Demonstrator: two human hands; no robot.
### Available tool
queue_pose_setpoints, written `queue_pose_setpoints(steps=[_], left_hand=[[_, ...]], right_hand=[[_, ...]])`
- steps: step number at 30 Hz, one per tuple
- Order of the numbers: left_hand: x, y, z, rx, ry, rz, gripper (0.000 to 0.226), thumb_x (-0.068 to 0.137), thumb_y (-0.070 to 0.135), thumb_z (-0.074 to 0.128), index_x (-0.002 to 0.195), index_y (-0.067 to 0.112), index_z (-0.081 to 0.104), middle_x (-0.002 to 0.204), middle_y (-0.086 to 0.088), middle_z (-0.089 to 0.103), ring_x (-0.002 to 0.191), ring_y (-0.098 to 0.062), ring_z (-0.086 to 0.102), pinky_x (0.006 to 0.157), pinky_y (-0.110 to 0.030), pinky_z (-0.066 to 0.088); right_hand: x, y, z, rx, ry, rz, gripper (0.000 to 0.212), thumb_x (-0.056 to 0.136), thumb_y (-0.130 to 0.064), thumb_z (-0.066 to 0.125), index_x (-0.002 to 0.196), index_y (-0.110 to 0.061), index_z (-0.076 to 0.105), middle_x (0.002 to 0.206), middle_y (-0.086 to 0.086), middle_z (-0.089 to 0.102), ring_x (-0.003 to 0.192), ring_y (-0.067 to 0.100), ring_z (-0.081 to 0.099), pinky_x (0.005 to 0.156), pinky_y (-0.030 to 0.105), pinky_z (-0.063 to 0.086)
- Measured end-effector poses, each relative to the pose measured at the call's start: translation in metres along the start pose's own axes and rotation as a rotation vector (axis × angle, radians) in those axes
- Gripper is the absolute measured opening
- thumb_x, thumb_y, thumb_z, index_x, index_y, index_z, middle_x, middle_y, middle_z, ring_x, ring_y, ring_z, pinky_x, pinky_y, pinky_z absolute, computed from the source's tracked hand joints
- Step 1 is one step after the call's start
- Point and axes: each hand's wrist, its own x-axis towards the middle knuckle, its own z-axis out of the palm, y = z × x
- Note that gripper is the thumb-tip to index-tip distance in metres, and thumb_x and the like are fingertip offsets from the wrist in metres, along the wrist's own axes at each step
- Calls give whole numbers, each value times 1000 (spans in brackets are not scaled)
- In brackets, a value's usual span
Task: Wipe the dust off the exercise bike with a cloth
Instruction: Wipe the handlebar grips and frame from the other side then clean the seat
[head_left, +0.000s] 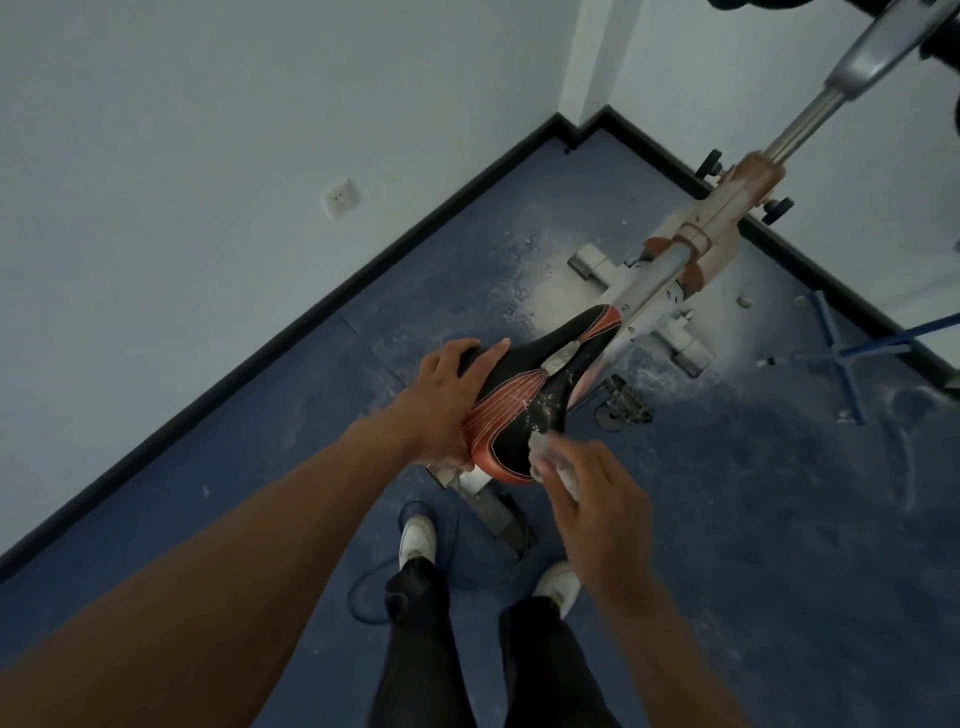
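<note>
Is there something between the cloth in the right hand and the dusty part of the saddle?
Nothing visible. The right hand holds the cloth at the saddle rear edge, beside the white dust. The left hand grips the opposite side.

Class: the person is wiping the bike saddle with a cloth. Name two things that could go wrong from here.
1. White dust still lies on the saddle; the small cloth in the right hand may just push it onto the already dusty floor.
2. A cable lies by the feet and could trip them.
</note>
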Motion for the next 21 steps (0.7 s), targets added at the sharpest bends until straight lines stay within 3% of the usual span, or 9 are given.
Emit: queue_pose_setpoints(steps=[1, 3, 6, 10, 13, 21], left_hand=[[0, 0, -1, -6, -7, -8, 151, 55, 33, 98, 155, 45, -15, 160, 2, -3, 148, -34, 8, 113, -59, 35], [1, 1, -2, -19, -16, -24, 152, 54, 31, 98, 155, 46, -14, 160, 3, -3, 148, -34, 8, 113, -60, 36], [1, 4, -4, -24, -28, -48, 153, 53, 29, 98, 156, 47, -14, 161, 4, -3, 149, -34, 7, 113, -61, 36], [1, 7, -7, -6, -45, -60, 152, 55, 30, 98, 155, 47, -14, 161, 3, -4, 150, -34, 6, 112, -62, 36], [1, 7, -9, -5, -59, -64, 151, 56, 30, 98, 156, 47, -14, 161, 2, -3, 150, -34, 6, 113, -60, 34], [2, 8, -10, -11, -70, -78, 152, 55, 31, 99, 153, 51, -15, 160, 6, -4, 149, -32, 9, 113, -59, 37]], right_hand=[[9, -4, 0, 18, 9, 36, 28, 101, -31, 63, 121, -13, 66, 102, -7, 63, 89, 0, 58, 75, 12, 48], [23, -7, 4, 47, 14, 56, 28, 99, -32, 64, 119, -13, 65, 108, -7, 58, 91, -1, 56, 73, 15, 50], [16, 5, 17, 92, -42, -37, 21, 102, -33, 63, 101, -12, 65, 101, -4, 56, 80, 7, 59, 63, 24, 54], [0, 19, 14, 114, 9, -49, 24, 103, -32, 61, 93, -10, 64, 92, -6, 56, 74, 3, 55, 63, 16, 47], [15, 5, 16, 92, 27, -28, 20, 100, -29, 66, 97, -10, 69, 93, -5, 61, 77, 6, 61, 64, 17, 50], [45, -40, 31, -258, -185, -109, 12, 94, -33, 68, 94, -21, 67, 89, -5, 62, 70, 14, 59, 51, 24, 41]])
